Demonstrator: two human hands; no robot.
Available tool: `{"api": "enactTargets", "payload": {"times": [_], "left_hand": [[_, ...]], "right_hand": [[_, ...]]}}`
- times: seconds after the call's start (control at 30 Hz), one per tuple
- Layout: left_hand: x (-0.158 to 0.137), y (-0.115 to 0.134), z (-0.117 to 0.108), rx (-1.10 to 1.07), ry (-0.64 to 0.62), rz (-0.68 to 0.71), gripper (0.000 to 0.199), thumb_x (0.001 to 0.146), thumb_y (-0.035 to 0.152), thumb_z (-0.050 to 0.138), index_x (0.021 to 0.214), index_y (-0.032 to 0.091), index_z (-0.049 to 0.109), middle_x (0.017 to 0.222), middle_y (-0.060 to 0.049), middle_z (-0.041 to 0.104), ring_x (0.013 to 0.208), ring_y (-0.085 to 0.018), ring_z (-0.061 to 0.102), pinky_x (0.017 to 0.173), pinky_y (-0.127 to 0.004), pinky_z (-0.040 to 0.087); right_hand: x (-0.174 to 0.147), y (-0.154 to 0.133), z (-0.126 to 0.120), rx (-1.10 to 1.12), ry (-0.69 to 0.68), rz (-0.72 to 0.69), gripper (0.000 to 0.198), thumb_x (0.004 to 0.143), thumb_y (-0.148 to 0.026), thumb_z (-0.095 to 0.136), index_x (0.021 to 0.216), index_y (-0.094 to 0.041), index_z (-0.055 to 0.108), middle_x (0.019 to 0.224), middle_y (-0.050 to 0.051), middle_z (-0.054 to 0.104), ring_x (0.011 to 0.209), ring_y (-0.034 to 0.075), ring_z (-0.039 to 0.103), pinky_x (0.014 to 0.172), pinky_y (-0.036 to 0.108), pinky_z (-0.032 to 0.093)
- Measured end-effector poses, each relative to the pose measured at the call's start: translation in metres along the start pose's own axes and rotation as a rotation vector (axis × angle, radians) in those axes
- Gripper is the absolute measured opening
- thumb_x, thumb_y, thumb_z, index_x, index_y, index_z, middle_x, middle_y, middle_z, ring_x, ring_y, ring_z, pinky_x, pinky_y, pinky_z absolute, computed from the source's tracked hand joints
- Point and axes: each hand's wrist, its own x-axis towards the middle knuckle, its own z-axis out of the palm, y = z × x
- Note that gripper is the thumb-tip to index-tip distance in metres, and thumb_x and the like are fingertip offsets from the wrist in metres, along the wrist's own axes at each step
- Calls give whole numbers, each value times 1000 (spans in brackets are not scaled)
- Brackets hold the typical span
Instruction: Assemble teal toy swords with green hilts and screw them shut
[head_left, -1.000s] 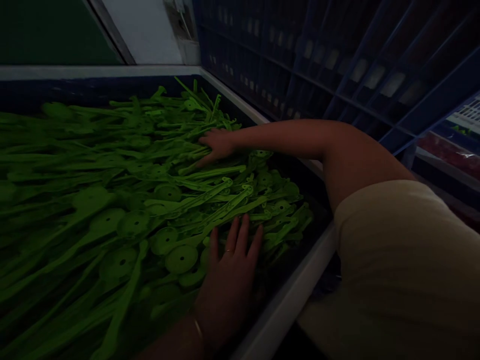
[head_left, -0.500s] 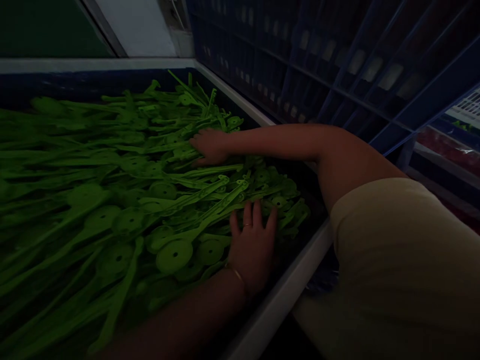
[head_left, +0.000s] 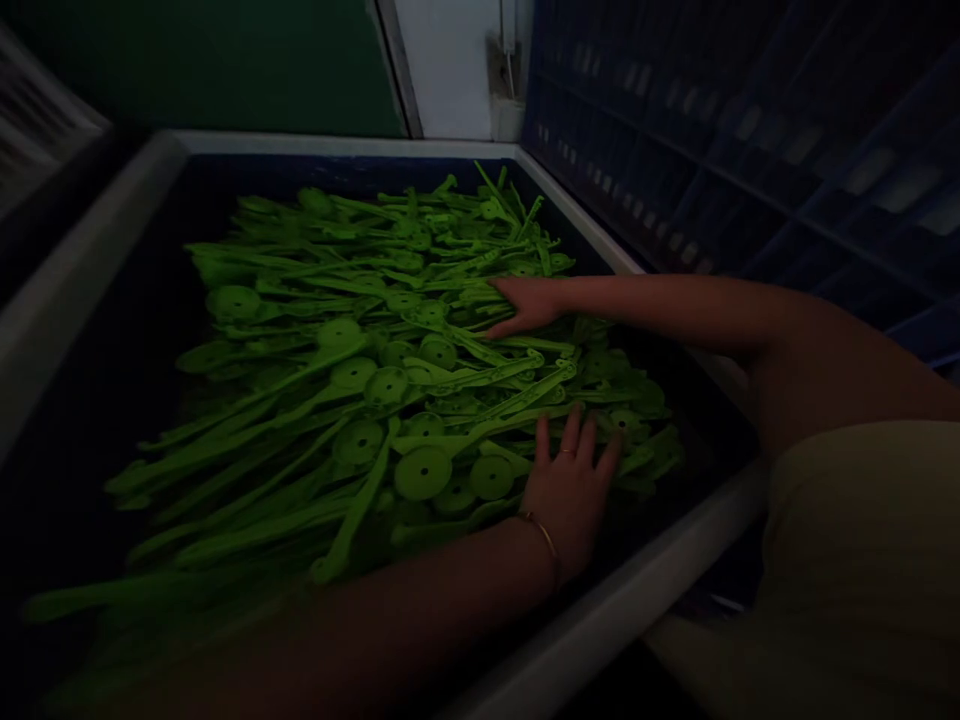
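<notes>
A thick heap of long, thin green pieces [head_left: 424, 472], which look like plastic, many with a round disc and a small hole at one end, lies in a dark-lined bin [head_left: 690, 535] with a pale rim. On the near right part of the heap rests my left hand [head_left: 574, 490], fingers spread, wearing a ring and a bracelet. Farther back, my right hand [head_left: 525, 305] reaches in from the right and lies on the pieces, its thumb and fingers apart. I see no piece lifted in either hand.
Blue slatted crates [head_left: 720, 150] stand stacked along the right side, with pale things behind the slats. A green panel [head_left: 285, 70] and a white post [head_left: 450, 70] are behind the bin. At the far left is a slatted pale object [head_left: 45, 120], blurred and dark.
My view has swung left, so the bin's left and far rims now show. Both hands stay at about the same places on the heap; the right hand's thumb and fingers look wider apart.
</notes>
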Motion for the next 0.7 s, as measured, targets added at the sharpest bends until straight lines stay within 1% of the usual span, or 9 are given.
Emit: {"api": "enactTargets", "payload": {"times": [0.1,0.17,0.23,0.33,0.43,0.5,0.57,0.63,0.7], "left_hand": [[-7,-6,-2,-21,30,18,78,79,32,62,148,18,28,151,-22,33,146,-38,17,112,-71,10],[-9,-8,1,-26,64,39,83,75,35,66,148,18,28,150,-22,34,145,-39,18,111,-72,11],[-11,-8,6,-16,100,64,85,75,38,67,148,17,28,151,-23,32,145,-39,18,111,-72,13],[-13,-5,16,48,180,73,66,87,34,53,146,15,32,149,-21,36,144,-36,22,112,-68,19],[-15,-1,20,137,301,70,48,95,25,36,142,15,39,145,-18,43,140,-32,31,111,-59,28],[-16,0,18,182,367,82,46,96,23,33,140,15,42,139,-15,49,130,-28,42,105,-50,38],[-17,0,15,212,393,99,44,96,21,34,138,15,45,130,-13,55,114,-24,53,93,-40,45],[-17,1,12,218,381,114,43,95,20,37,136,14,47,122,-13,57,102,-22,56,85,-36,46],[-17,1,10,208,355,114,42,94,22,40,133,12,49,115,-13,58,99,-22,55,83,-37,45]], "right_hand": [[-8,-9,1,-75,-10,105,120,66,-87,49,151,-9,17,155,22,24,135,41,39,108,47,40],[-11,-16,-1,-122,11,128,120,64,-87,50,151,-11,19,155,22,24,132,43,42,105,50,43],[-11,-20,-3,-133,20,119,116,65,-87,51,149,-11,25,151,22,33,128,42,47,103,50,44],[-6,-16,-9,-84,-51,126,111,64,-84,56,144,-10,34,142,19,47,125,37,51,105,47,44],[1,-5,-14,-20,-139,199,111,64,-81,60,143,-7,34,145,19,43,129,36,48,108,44,43],[4,1,-15,0,-152,229,111,65,-79,60,144,-6,33,148,20,39,131,36,46,109,44,42],[5,3,-15,3,-156,227,110,66,-78,61,144,-5,32,148,21,39,131,37,45,108,45,43],[4,0,-16,-6,-161,225,110,65,-78,62,143,-5,33,145,21,42,128,37,48,105,45,46],[0,-7,-16,-33,-172,221,111,64,-79,61,142,-4,34,143,22,44,126,37,50,103,44,48]]}}
